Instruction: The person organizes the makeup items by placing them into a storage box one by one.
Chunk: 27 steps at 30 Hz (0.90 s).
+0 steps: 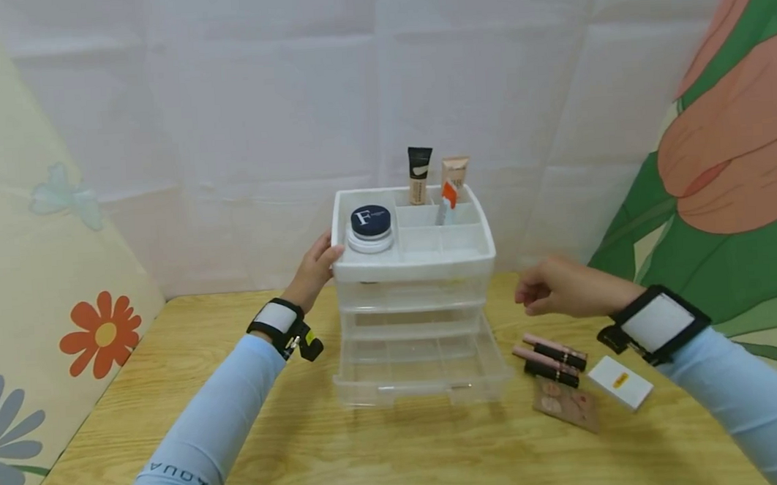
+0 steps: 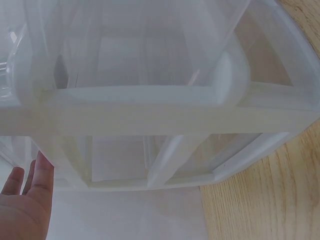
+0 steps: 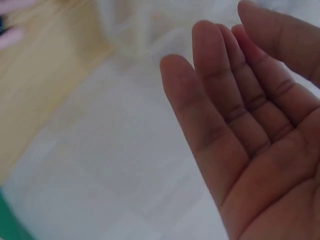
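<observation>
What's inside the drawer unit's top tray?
The tray holds a navy-lidded container over a white base, a black-topped tube, a beige tube and an orange-tipped item. Dividers hide the tubes' lower ends; the base covers whatever's beneath.

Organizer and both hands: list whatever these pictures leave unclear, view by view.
Head view: small print beside the F on the dark lid, too small to read.
Head view: part of the peach tube, hidden by the orange-tipped item.
Left wrist view: parts of the organizer and left hand, cut off by the left edge.
Right wrist view: pink tubes, blurred and cut off by the left edge.
</observation>
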Tool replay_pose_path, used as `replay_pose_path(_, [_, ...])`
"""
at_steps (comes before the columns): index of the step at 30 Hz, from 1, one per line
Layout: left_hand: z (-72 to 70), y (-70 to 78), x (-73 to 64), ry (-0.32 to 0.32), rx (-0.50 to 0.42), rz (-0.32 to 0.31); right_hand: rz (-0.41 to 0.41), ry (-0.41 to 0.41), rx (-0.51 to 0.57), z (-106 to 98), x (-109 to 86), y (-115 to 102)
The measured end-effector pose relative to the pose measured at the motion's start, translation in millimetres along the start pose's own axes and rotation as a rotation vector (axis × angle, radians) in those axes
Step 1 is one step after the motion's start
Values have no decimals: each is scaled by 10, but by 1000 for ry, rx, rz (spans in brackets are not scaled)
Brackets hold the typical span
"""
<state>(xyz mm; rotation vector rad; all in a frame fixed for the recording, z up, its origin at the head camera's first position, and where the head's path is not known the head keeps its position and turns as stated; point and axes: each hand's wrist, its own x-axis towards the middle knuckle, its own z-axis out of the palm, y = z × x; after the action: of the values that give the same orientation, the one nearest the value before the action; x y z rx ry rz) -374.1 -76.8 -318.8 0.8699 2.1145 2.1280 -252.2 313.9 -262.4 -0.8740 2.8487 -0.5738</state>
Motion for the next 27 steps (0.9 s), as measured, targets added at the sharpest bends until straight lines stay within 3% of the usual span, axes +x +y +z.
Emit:
replay_pose_path(6, [10,27,-9,7,2,-10,96,39,-66,211,-68,398])
replay_pose_path(12, [-3,5,-6,7,2,-15,198,24,-40,413,-122,692])
replay_pose_path(27, [0,-6,-12,-7,12,10,294,19,-51,757,-135,1100])
